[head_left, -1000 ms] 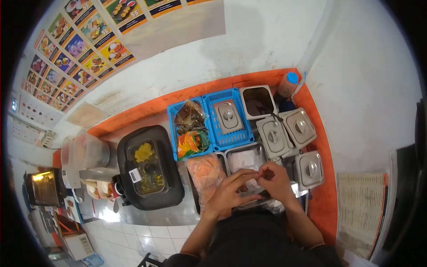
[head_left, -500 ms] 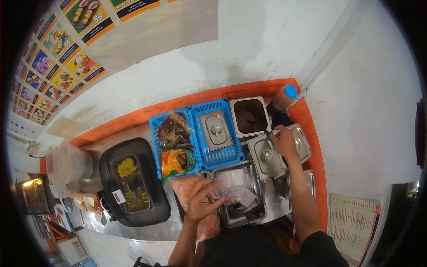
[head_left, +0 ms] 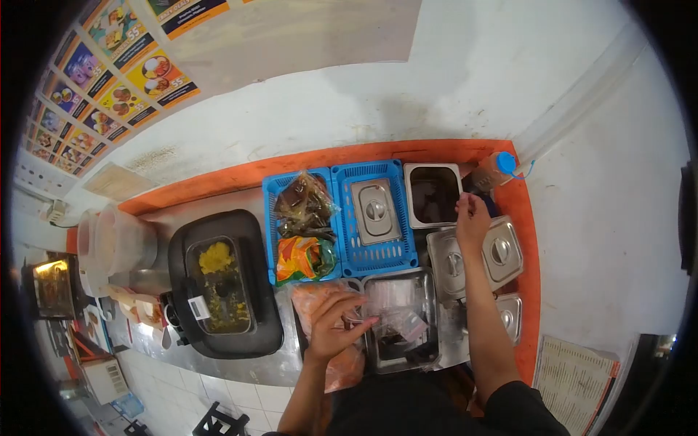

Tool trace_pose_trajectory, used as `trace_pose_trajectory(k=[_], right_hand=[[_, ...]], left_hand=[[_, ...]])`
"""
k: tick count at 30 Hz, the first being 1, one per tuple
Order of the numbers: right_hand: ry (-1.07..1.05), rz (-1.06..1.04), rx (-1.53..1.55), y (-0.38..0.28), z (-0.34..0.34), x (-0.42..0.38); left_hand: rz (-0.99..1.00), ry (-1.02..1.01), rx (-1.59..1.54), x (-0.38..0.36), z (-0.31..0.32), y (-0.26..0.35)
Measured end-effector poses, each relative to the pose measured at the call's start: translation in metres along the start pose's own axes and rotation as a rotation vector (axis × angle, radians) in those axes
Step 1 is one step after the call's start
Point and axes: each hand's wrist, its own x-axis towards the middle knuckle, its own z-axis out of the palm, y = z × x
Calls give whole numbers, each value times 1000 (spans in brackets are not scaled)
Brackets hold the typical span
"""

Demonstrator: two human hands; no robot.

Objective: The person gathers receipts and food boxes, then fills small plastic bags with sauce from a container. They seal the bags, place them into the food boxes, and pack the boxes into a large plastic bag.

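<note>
My left hand (head_left: 334,323) is above the bag of orange-pink food (head_left: 345,370), its curved fingers and thumb around a piece of clear plastic. Right beside it, a metal tray (head_left: 435,347) holds clear plastic bags (head_left: 407,325) and dark items. My right hand (head_left: 471,211) is at the right rim of an open metal container (head_left: 434,192) with dark contents. Its fingers are pinched together, and whatever is between them is too small to make out. Just below that container lie lidded metal containers (head_left: 502,252), partly under my right forearm.
Blue baskets (head_left: 338,218) hold bagged food and a lidded metal container (head_left: 376,211). A black pan (head_left: 265,312) with yellow food stands left. A blue-capped bottle (head_left: 491,171) is in the back right corner. Clear tubs (head_left: 123,236) stand far left.
The camera view has shifted, moving the counter rightward in the picture. My right hand has lifted back from the lids to the open container's rim, fingers more closed. My left hand keeps its pose.
</note>
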Motion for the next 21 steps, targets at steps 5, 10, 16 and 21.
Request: trace_pose_trajectory(k=[5,10,16,21], right_hand=[[-357,-215,-738,-30,-20,-17],[-535,-129,-797,-23,-16,-29],[-526,4,-535,-27,15,-46],[-641,-10,-423,-27,41,-50]], left_hand=[[-15,23,-42,-4,-2,-2],[-79,-10,-69,-10,1,-6],[-10,-24,-32,-6,3,-8],[-159,-7,-112,-9,4,0]])
